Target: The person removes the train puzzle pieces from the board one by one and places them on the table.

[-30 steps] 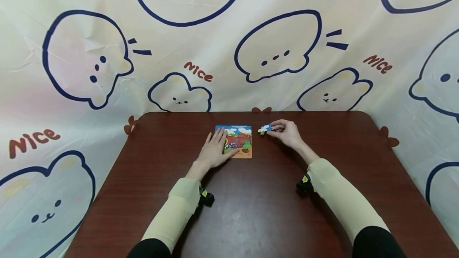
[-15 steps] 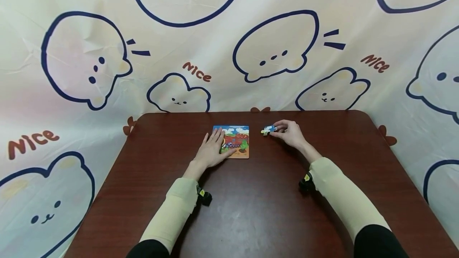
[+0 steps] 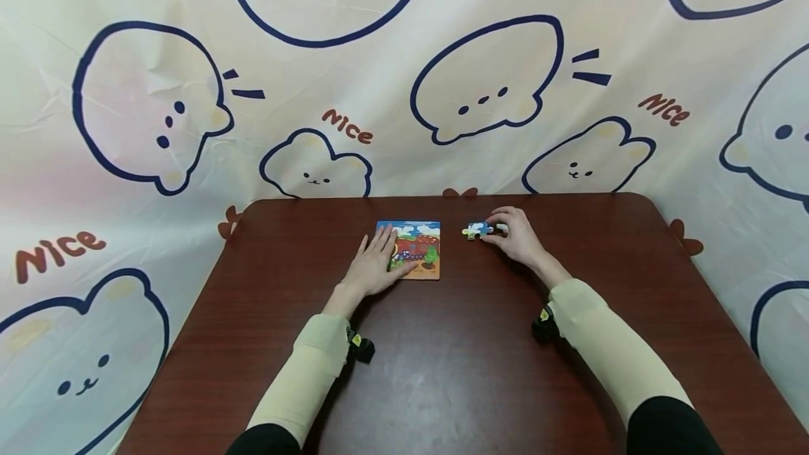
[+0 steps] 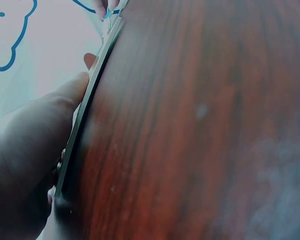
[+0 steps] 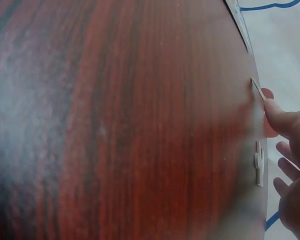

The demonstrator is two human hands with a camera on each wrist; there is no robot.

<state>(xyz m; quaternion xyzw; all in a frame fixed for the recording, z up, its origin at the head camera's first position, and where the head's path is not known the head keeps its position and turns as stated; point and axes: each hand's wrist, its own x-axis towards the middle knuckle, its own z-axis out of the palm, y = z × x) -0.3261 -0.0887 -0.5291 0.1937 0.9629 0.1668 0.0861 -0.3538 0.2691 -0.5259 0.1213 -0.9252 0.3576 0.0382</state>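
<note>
My left hand (image 3: 371,269) rests on the left part of a small square picture puzzle (image 3: 425,248), its fingers straight and spread. In the left wrist view the thumb (image 4: 72,92) lies over the puzzle's edge (image 4: 82,117). To the right of the puzzle, my right hand (image 3: 517,239) pinches a blue, white and green jigsaw piece (image 3: 477,231). That piece (image 5: 257,88) stands tilted near the thumb in the right wrist view. A second jigsaw piece (image 3: 502,228) lies on the table under the right hand, mostly hidden by the fingers in the head view.
The dark brown wooden table (image 3: 417,385) has its far edge just behind the puzzle and pieces. A pale cloth (image 3: 392,76) with blue cartoon outlines hangs behind and beside it.
My right hand has moved slightly right, away from the puzzle, with the jigsaw piece. The second piece now shows between its fingers. The left hand stays on the puzzle.
</note>
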